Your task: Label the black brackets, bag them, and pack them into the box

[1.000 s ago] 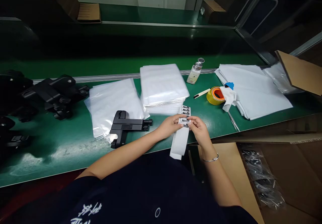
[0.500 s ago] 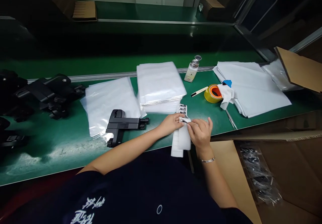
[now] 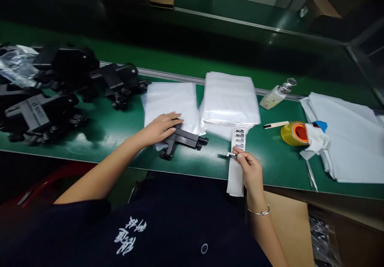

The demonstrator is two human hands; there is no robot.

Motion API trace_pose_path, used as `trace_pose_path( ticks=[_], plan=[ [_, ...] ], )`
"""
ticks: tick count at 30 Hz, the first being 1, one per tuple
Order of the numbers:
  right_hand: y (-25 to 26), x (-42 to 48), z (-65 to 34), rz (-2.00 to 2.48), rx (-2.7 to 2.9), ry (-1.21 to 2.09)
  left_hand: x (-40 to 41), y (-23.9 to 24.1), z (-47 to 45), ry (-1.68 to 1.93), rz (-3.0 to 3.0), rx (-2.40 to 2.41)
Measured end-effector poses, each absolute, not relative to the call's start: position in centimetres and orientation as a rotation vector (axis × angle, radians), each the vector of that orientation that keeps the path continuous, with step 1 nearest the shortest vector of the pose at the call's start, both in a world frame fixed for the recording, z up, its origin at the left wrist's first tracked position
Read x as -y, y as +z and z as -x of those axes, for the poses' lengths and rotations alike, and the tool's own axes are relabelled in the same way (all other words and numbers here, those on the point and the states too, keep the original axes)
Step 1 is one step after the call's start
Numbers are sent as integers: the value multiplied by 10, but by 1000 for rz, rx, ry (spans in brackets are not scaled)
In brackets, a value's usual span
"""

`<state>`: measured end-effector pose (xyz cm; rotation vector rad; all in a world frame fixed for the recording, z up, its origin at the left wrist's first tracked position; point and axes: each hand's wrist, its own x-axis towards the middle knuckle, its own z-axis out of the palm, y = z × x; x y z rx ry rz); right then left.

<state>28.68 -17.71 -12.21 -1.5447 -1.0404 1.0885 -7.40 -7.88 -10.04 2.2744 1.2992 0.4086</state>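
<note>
My left hand [image 3: 164,127] rests with its fingers stretched out over one end of a black T-shaped device [image 3: 186,137] with small knobs. Part of the device is hidden beneath the palm. Between the thumb and fingertips of my right hand [image 3: 250,167] is a small black-and-white sticker label [image 3: 231,155]. Just behind that hand, a strip of labels [image 3: 239,138] on white backing paper [image 3: 235,177] lies across the table edge, its lower end hanging down. Clear plastic bags [image 3: 171,95] lie under the device.
A stack of white bags [image 3: 231,97] sits behind the label strip. To the right are a bottle [image 3: 271,99], a yellow tape roll [image 3: 289,134], tweezers [image 3: 312,175] and white sheets [image 3: 354,139]. Several black devices [image 3: 39,113] crowd the left side. A cardboard box [image 3: 288,223] stands below the edge.
My left hand has left the label strip and moved left onto the black device. My right hand now holds a label off the strip. The view has shifted left and tilted.
</note>
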Motion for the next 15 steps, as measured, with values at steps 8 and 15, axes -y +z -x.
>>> trace_pose_path(
  ticks=[8, 15],
  plan=[
    [-95, 145, -251, 1577, 1254, 692, 128, -132, 25, 719, -2058, -1417],
    [-104, 126, -179, 1535, 1549, 1027, 130, -131, 10, 787, -1984, -1376]
  ],
)
